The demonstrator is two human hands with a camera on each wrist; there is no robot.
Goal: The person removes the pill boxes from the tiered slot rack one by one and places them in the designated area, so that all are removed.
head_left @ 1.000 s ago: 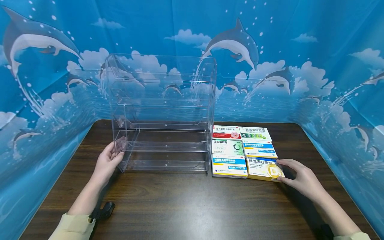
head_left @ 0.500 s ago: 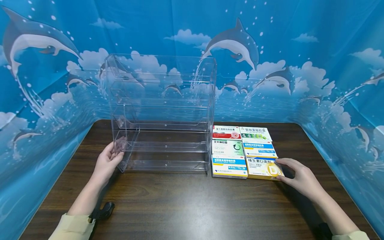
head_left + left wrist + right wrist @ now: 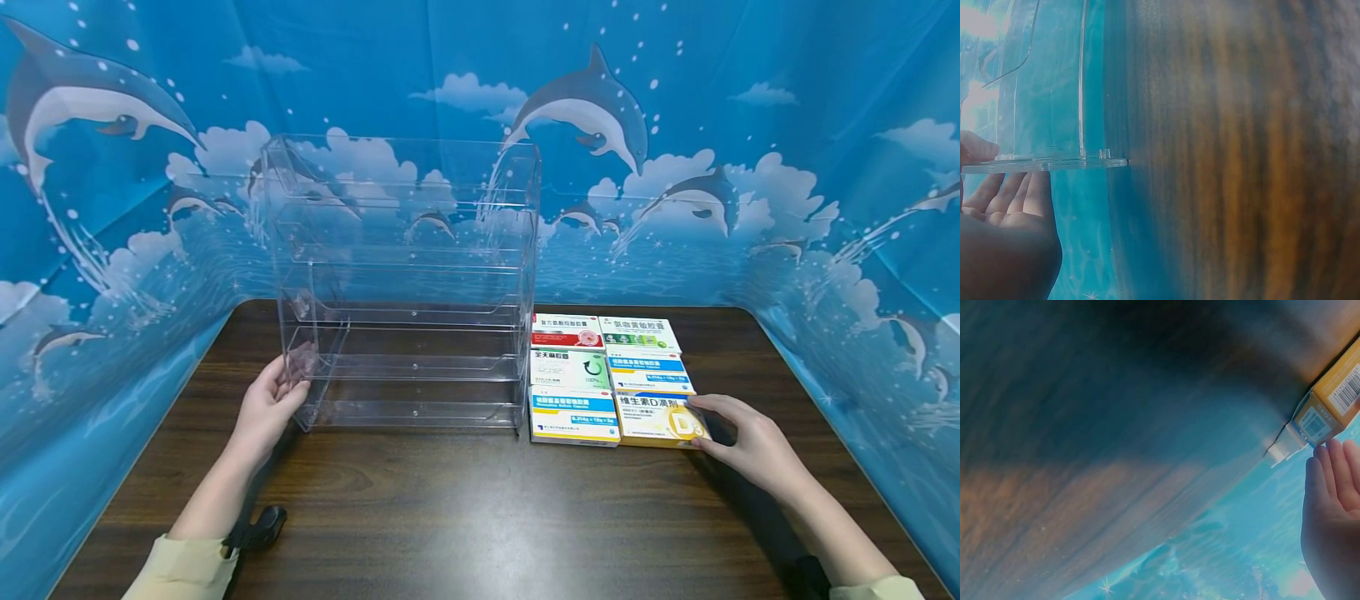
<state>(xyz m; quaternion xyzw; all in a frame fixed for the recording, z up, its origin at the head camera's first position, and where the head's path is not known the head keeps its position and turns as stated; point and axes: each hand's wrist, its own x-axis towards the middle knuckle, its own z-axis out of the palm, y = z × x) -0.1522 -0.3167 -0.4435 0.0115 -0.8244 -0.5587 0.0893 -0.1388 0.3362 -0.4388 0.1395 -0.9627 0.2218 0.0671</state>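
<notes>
My left hand (image 3: 264, 408) grips the left side panel of a clear acrylic tiered rack (image 3: 416, 367) near its base. In the left wrist view, the thumb lies on one face of the clear panel (image 3: 1054, 164) and the fingers of the hand (image 3: 1010, 244) on the other. At the right, my right hand (image 3: 757, 446) holds the right end of a yellow and white vitamin D medicine box (image 3: 652, 419), thumb at the front corner, index finger at the back one. The right wrist view shows the fingers (image 3: 1329, 469) against that box's end (image 3: 1319, 422).
Several other medicine boxes lie in two columns beside the rack, among them a blue and white box (image 3: 574, 414), a green and white box (image 3: 570, 369) and a red and white box (image 3: 566, 332). A dolphin-print curtain (image 3: 480, 92) surrounds the dark wooden table (image 3: 450, 517).
The vitamin D box has shifted slightly left and back, squaring up with the neighbouring boxes, and my right hand moved with it. The left hand and rack have stayed put.
</notes>
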